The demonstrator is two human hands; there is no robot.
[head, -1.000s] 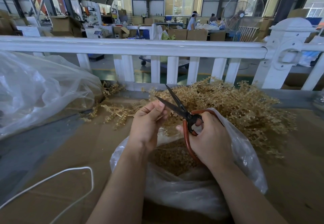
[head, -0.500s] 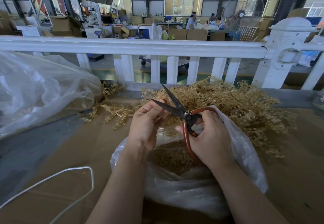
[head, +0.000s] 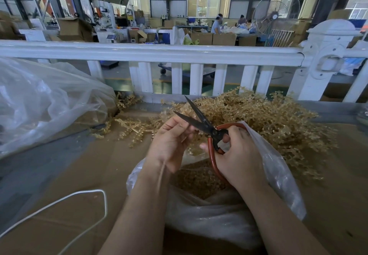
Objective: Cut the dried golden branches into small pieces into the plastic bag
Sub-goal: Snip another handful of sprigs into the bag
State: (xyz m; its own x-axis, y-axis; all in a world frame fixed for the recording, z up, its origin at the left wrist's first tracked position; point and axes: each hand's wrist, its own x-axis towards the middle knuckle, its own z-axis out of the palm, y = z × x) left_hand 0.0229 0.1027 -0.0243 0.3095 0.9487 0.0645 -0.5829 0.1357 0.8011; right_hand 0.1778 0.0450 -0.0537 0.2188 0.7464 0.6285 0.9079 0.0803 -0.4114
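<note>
Holding open scissors point(head: 201, 121), right hand point(head: 239, 155) grip curled round handles; left hand point(head: 171, 141) pinching sprig above plastic bag point(head: 278, 175).

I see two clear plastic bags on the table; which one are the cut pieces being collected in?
The open plastic bag right under both hands, with golden bits inside. The large bag lies off to the left, away from the scissors.

A brown cardboard sheet point(head: 83, 179) covers the work surface, with a bare grey strip point(head: 29, 167) showing at 9 o'clock. On it rest an open plastic bag point(head: 211, 215) of cut pieces at 6 o'clock, a heap of dried golden branches point(head: 268, 123) from 12 to 2 o'clock, a few loose sprigs point(head: 131, 127) at 11 — and a large crumpled clear bag point(head: 43, 99) at 10. A white cord point(head: 83, 195) loops at 8 o'clock.
</note>
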